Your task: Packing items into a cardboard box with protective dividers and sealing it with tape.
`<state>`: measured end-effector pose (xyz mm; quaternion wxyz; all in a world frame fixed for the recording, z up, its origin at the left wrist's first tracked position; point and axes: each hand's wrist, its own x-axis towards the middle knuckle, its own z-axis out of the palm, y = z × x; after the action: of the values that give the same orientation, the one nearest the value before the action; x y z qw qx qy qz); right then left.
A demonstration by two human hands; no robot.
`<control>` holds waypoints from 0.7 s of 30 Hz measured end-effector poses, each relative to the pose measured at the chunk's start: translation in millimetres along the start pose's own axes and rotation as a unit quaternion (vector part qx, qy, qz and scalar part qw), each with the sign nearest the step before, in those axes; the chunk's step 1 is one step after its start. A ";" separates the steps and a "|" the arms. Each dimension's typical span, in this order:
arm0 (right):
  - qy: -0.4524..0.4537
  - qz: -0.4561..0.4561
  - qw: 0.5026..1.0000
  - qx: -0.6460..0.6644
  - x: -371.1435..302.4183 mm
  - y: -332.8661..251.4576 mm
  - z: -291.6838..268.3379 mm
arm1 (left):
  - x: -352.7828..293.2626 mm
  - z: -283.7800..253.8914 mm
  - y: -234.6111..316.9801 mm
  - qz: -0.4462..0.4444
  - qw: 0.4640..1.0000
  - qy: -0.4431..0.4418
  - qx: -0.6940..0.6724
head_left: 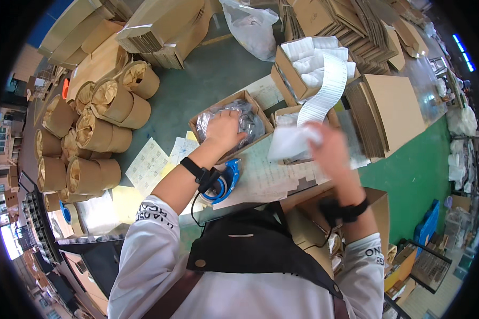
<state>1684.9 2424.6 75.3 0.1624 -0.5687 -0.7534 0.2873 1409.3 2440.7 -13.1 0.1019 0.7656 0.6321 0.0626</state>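
Observation:
My left hand (224,131) presses down inside a small open cardboard box (263,121), lying over a clear plastic bag (248,119) with dark contents that I cannot make out. My right hand (332,151), smeared by motion, pinches a white sheet (290,142) above another small carton. A long white strip of printed labels (327,87) curves down to this hand from a carton of white rolls (310,58). Whether the sheet is the strip's end I cannot tell. A blue tape dispenser (226,183) rests on the table below my left wrist.
Several paper-lined round brown cartons (104,133) are stacked at the left. Flat cardboard sheets (391,114) stand at the right, with folded cardboard (351,32) behind. A clear plastic bag (253,29) lies at the back. Printed papers (151,165) cover part of the table; an open carton (375,204) stands below its edge.

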 end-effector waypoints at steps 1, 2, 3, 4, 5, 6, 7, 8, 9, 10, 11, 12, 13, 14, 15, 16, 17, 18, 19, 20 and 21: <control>0.052 0.040 0.998 -0.012 16.4 3.6 -25.0 | 1.9 -2.5 -0.7 -0.015 0.999 -0.034 -0.023; 0.109 0.084 0.990 -0.027 27.7 12.3 -47.1 | 5.0 -3.2 2.2 -0.022 0.996 -0.069 -0.048; 0.167 0.067 0.981 -0.076 35.0 34.9 -59.6 | 6.1 -4.2 6.1 -0.010 0.996 -0.070 -0.051; 0.220 0.043 0.967 -0.121 45.2 38.6 -64.7 | 7.2 -3.9 3.9 0.002 0.995 -0.086 -0.050; 0.223 0.045 0.966 -0.123 44.1 40.6 -66.1 | 7.3 -4.2 1.3 0.014 0.994 -0.101 -0.048; 0.305 0.000 0.941 -0.146 38.7 40.7 -66.8 | 3.9 -3.7 -4.2 0.018 0.994 -0.100 -0.048; 0.378 -0.053 0.910 -0.162 39.5 33.4 -64.2 | -5.1 -0.5 -15.2 0.051 0.994 -0.064 -0.076; 0.376 -0.054 0.912 -0.159 34.2 21.5 -62.7 | -14.7 -0.1 -23.8 0.087 0.990 -0.030 -0.104; 0.372 -0.069 0.921 -0.096 28.3 7.4 -61.3 | -20.0 -1.6 -29.8 0.108 0.986 0.010 -0.129; 0.370 -0.080 0.925 -0.036 19.7 -5.9 -57.1 | -24.6 -8.3 -32.1 0.109 0.986 0.009 -0.128; 0.305 -0.076 0.949 0.021 11.8 -11.6 -48.4 | -26.1 -16.5 -32.1 0.111 0.979 0.043 -0.165; 0.237 -0.072 0.966 0.080 8.3 -17.8 -38.1 | -26.8 -25.5 -32.8 0.111 0.970 0.077 -0.202; 0.139 -0.072 0.977 0.144 9.6 -28.3 -28.3 | -26.6 -37.1 -32.4 0.112 0.970 0.075 -0.201; 0.037 -0.072 0.975 0.207 14.4 -40.7 -15.8 | -26.3 -49.7 -31.8 0.105 0.967 0.077 -0.221; 0.085 -0.129 0.968 0.196 22.7 -51.0 3.6 | -24.9 -58.0 -28.5 0.101 0.962 0.079 -0.242; 0.134 -0.186 0.956 0.184 34.1 -56.5 27.4 | -21.9 -60.7 -25.0 0.104 0.961 0.078 -0.242; 0.139 -0.203 0.956 0.157 46.7 -60.7 48.7 | -18.7 -63.2 -22.8 0.115 0.953 0.074 -0.271; 0.146 -0.219 0.956 0.129 57.9 -61.0 65.1 | -15.1 -65.5 -21.6 0.128 0.943 0.070 -0.300; 0.148 -0.221 0.955 0.131 66.7 -57.2 77.6 | -13.5 -66.2 -22.9 0.129 0.944 0.071 -0.297; 0.059 -0.172 0.965 0.190 75.2 -53.6 88.0 | -12.1 -65.1 -24.6 0.136 0.944 0.048 -0.295; -0.030 -0.120 0.962 0.245 80.1 -49.9 96.5 | -10.7 -62.5 -25.8 0.144 0.944 0.025 -0.295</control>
<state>1567.6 2467.5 24.1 0.3071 -0.4079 -0.7276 0.4582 1368.6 2439.6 41.9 0.2967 0.7824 0.4709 0.2795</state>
